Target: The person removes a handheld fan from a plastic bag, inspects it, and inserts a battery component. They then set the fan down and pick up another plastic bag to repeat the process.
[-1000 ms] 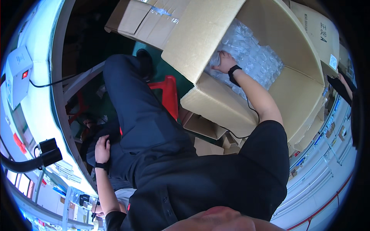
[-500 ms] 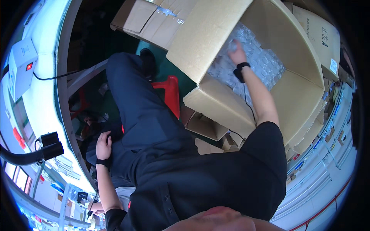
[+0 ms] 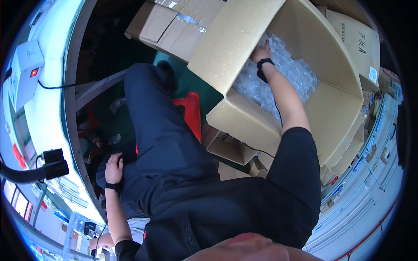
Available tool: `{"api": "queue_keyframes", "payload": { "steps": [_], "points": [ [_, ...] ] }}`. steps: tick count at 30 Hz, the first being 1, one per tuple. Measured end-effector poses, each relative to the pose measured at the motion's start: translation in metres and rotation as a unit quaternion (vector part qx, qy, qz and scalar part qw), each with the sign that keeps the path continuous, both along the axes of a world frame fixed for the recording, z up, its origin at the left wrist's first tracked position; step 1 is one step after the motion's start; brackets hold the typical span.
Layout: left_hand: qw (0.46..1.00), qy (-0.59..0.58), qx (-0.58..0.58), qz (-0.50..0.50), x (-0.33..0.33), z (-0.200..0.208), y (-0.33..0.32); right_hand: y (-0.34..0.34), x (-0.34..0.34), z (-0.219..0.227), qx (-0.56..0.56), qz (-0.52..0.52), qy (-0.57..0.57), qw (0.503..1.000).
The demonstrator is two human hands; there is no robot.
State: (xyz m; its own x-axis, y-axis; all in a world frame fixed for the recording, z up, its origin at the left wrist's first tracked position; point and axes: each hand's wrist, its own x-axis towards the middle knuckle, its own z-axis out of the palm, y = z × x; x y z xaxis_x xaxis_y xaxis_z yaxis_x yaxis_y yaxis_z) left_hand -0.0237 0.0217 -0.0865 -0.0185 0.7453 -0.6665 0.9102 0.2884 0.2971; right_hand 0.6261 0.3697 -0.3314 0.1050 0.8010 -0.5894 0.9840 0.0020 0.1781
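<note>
- Your right hand (image 3: 261, 53) reaches into the large open cardboard carton (image 3: 337, 108), up against the heap of clear plastic packaging (image 3: 291, 69) inside; one finger points away from you, and the others are partly hidden, so I cannot tell how far the hand is closed or whether it has hold of a piece.
- That packaging, crinkled and shiny, lies in the carton's left part as you look in, on both sides of your wrist; bare cardboard shows to its right.
- Your left hand (image 3: 114, 168) rests on your dark trousers (image 3: 159, 130) at your left side, fingers together and loosely extended, with nothing in its grasp.
- You wear a black band on each wrist, and a thin dark cord (image 3: 278, 111) shows beside your right forearm.
- Left of the carton, beyond your knee, you have a taped cardboard box (image 3: 161, 21); a red plastic stool (image 3: 192, 115) stands between your leg and the carton.
- Nearer you, just below the carton, sits a smaller open cardboard box (image 3: 228, 148).
- To your left runs the white worktop (image 3: 50, 104), with a pale grey unit (image 3: 26, 69) bearing a red switch; a black cable (image 3: 61, 87) trails from that side.
</note>
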Motion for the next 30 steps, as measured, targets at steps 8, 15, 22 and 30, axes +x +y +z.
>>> {"api": "queue_keyframes", "payload": {
  "steps": [8,15,22,30],
  "points": [
    [0.998,-0.004,-0.023,0.055,0.000,-0.001,0.010,0.051,0.122,-0.176,0.086,-0.103,0.075,0.988],
    [0.999,0.042,-0.002,0.030,0.017,0.025,0.008,0.065,0.049,-0.003,0.257,-0.213,0.234,0.913],
    [0.980,-0.025,0.191,-0.056,0.080,0.070,0.101,-0.002,0.097,0.173,0.189,-0.467,0.769,0.395],
    [0.829,-0.438,0.348,0.015,0.244,0.101,0.164,-0.127,-0.100,0.292,-0.032,-0.285,0.798,0.531]
  ]
}}
